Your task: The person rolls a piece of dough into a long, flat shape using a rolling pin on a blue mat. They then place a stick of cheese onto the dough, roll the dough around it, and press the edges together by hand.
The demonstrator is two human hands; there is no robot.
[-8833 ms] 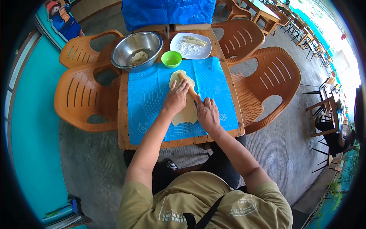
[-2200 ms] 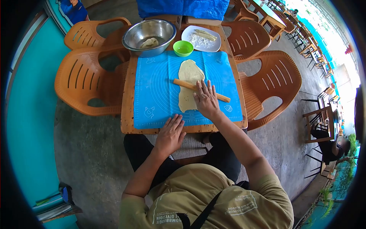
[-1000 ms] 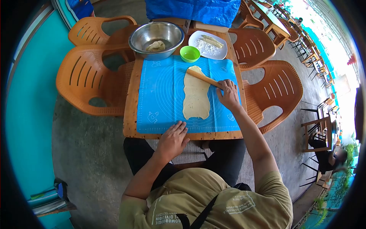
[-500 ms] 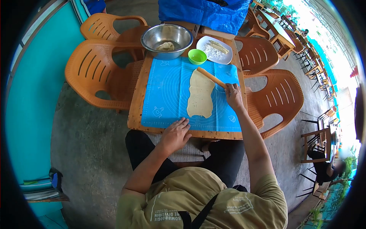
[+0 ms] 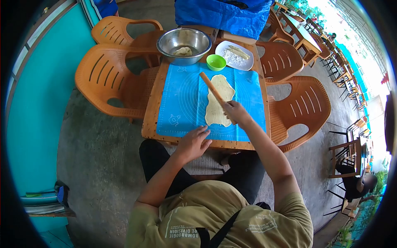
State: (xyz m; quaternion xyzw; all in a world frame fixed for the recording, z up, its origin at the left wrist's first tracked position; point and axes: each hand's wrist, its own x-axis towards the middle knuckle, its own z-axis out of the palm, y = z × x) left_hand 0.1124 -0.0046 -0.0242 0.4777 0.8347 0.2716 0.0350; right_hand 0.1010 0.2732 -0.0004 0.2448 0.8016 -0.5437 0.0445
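My right hand is wrapped round a wooden rolling pin, which lies slantwise over a long, flat sheet of pale dough. The dough has wavy edges and rests on a blue silicone baking mat printed with rings. At the mat's near edge, just below the dough's lower left corner, my left hand lies with its fingers apart and holds nothing.
Behind the mat stand a steel bowl with a dough lump, a green bowl, and a white plate with flour and dough strips. A blue plastic sheet is beyond. Orange chairs flank the wooden table.
My right hand has moved left and towards me with the rolling pin, from the dough's upper right to across its middle. My left hand stays near the mat's edge.
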